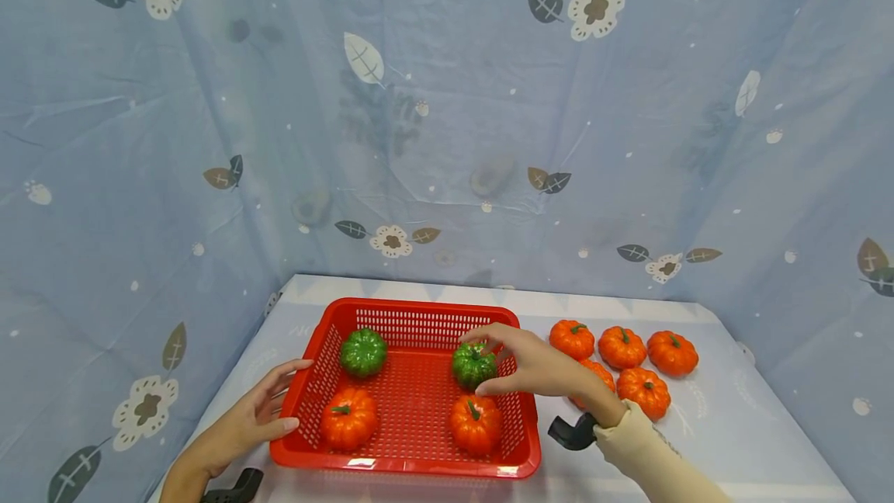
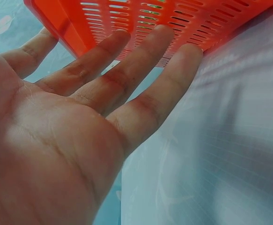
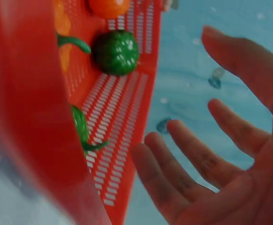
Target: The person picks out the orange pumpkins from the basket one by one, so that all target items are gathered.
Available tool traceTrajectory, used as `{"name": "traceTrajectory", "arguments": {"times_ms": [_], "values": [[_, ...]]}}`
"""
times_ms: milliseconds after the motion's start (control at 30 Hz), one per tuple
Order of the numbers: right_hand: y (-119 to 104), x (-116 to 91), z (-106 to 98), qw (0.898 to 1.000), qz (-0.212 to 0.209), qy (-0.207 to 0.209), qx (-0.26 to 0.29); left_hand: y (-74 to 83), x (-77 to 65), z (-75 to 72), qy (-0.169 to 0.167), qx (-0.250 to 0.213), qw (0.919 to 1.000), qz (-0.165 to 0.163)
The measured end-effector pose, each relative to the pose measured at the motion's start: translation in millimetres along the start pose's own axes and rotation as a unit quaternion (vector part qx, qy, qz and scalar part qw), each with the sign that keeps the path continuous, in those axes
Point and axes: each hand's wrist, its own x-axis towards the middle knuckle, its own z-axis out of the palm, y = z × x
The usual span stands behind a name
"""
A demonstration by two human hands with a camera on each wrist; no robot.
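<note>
A red plastic basket (image 1: 419, 469) holds two small green pumpkins and two small orange pumpkins. The left green pumpkin (image 1: 363, 353) sits at the back, behind an orange pumpkin (image 1: 349, 419). On the basket's right side, the other green pumpkin (image 1: 471, 367) is behind the second orange pumpkin (image 1: 476, 425). Beside the basket's left wall is my left hand (image 1: 254, 418), its fingers extended and their tips at the slotted side. Above the right rim, my right hand (image 1: 524, 362) hovers by the right green pumpkin; in the right wrist view its spread fingers (image 3: 192, 161) hold nothing.
Several orange pumpkins (image 1: 644, 393) lie on the white table (image 1: 733, 441) right of the basket, one partly hidden by my right forearm. A blue floral curtain (image 1: 447, 138) rises behind the table and along both sides.
</note>
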Motion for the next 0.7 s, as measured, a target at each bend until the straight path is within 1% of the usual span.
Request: {"name": "traceTrajectory", "arguments": {"times_ms": [100, 333, 567, 700], "values": [[-0.6, 8.7, 8.7, 0.999, 0.003, -0.052, 0.009, -0.4, -0.9, 0.5, 0.003, 0.003, 1.0, -0.006], [-0.3, 22.9, 19.5, 0.99, 0.026, -0.137, -0.015, -0.4, -0.2, 0.6, 0.004, 0.002, 1.0, -0.007], [-0.6, 28.8, 23.0, 0.975, 0.081, -0.206, -0.033, -0.9, 0.0, 0.5, 0.004, 0.001, 1.0, -0.005], [0.2, 30.7, 26.1, 0.966, 0.092, -0.227, -0.084, -1.0, -0.1, 0.5, 0.004, 0.0, 1.0, -0.004]]}}
